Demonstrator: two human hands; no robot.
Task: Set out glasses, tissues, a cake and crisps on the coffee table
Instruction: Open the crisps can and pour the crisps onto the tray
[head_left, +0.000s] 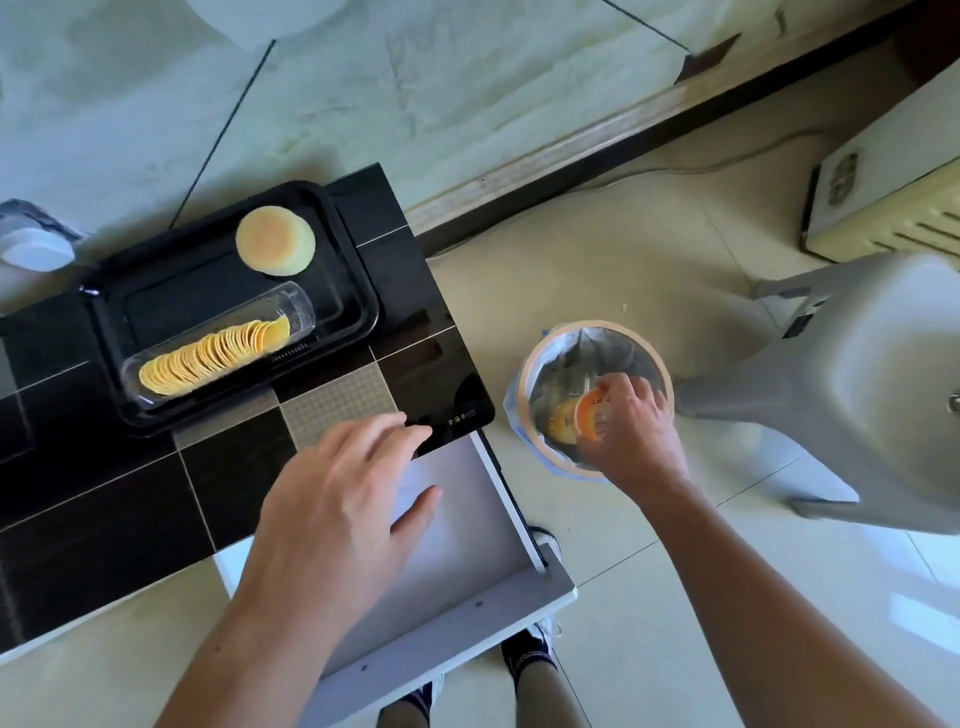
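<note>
Both hands are working: the right hand (631, 431) is gripping an orange wrapper (592, 415) over the bin (535, 364), best dropped low inside, while the left hand (343, 499) is hovering with fingers relaxed above the coffee table (104, 509).

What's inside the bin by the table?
The bin holds a plastic liner and an orange-yellow wrapper at the bottom. The right hand holds an orange lid over the opening, hiding whatever lies under it.
</note>
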